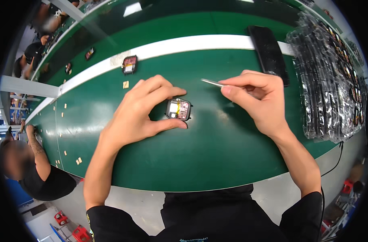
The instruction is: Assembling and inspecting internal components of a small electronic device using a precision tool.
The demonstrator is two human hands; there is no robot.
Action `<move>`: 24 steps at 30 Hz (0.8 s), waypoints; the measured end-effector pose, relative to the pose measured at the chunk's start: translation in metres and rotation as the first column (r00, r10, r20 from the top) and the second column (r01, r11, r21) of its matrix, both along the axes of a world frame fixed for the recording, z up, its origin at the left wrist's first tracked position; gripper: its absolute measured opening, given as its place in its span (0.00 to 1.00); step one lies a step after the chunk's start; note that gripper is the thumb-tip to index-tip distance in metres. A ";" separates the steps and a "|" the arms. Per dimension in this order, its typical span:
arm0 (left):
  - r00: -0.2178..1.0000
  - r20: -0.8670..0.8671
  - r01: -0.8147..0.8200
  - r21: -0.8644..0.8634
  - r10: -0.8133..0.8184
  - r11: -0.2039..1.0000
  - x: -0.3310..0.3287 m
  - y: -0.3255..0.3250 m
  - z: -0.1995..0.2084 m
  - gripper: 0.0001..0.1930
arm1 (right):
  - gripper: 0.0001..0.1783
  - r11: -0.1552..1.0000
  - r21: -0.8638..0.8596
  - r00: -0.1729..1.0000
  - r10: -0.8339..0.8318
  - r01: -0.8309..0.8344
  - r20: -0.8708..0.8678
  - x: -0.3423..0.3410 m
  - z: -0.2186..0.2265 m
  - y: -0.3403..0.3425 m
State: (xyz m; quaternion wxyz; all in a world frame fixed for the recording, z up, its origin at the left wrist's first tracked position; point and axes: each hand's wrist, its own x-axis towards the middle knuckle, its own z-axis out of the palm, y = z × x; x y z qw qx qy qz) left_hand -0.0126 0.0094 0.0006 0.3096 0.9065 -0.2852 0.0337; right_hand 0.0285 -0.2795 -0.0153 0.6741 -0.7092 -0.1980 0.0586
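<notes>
On the green table lies a small open smartwatch case [178, 109] with a dark frame; a white block, yellow tape and a reddish board show inside it. My left hand [141, 109] steadies it, the thumb at its near edge and the forefinger at its far edge. To the right, my right hand [256, 94] pinches thin metal tweezers [211, 82] between thumb and fingers. Their tips point left, above the table and apart from the case.
Another open watch case [129, 65] sits by the white rail [184, 43]. Beige scraps [126, 84] dot the table [200, 161]. A long black object [268, 56] leans near stacked clear plastic trays [329, 84] at right. A person [43, 161] sits at far left.
</notes>
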 end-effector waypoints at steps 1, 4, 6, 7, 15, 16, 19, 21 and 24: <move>0.999 -0.036 -0.001 -0.022 0.000 1.000 0.000 0.002 0.001 0.33 | 0.07 1.000 -0.012 1.000 -0.001 0.001 0.001 0.000 0.000 0.000; 0.997 -0.070 0.024 -0.041 -0.027 0.999 0.001 0.012 -0.001 0.33 | 0.07 0.998 -0.060 1.000 -0.002 0.003 0.008 -0.003 0.001 -0.001; 0.996 -0.067 0.052 -0.032 -0.054 0.998 0.001 0.016 -0.002 0.33 | 0.07 0.996 -0.090 1.000 -0.003 0.004 0.017 -0.006 0.003 -0.001; 0.997 -0.054 0.059 -0.022 -0.060 0.998 0.000 0.017 -0.002 0.32 | 0.07 0.995 -0.103 1.000 0.004 -0.001 0.030 -0.007 0.004 0.000; 0.998 -0.041 0.035 -0.038 -0.037 0.999 -0.004 0.001 -0.011 0.33 | 0.08 0.940 -0.337 0.945 0.151 -0.047 0.290 -0.016 0.000 0.005; 0.998 -0.052 0.041 -0.044 -0.043 0.998 -0.003 0.000 -0.013 0.33 | 0.08 0.939 -0.342 0.949 0.147 -0.045 0.279 -0.017 -0.001 0.006; 0.999 -0.022 0.030 -0.022 -0.031 0.999 -0.002 0.000 -0.013 0.34 | 0.09 0.917 -0.399 0.931 0.163 -0.019 0.328 -0.016 -0.001 0.009; 0.999 -0.027 0.041 -0.018 -0.042 0.999 0.001 0.000 -0.012 0.34 | 0.09 0.916 -0.401 0.936 0.161 -0.023 0.314 -0.016 -0.001 0.010; 0.998 -0.021 0.051 -0.018 -0.051 0.999 0.002 0.000 -0.013 0.34 | 0.10 0.916 -0.401 0.932 0.160 -0.017 0.325 -0.016 -0.003 0.011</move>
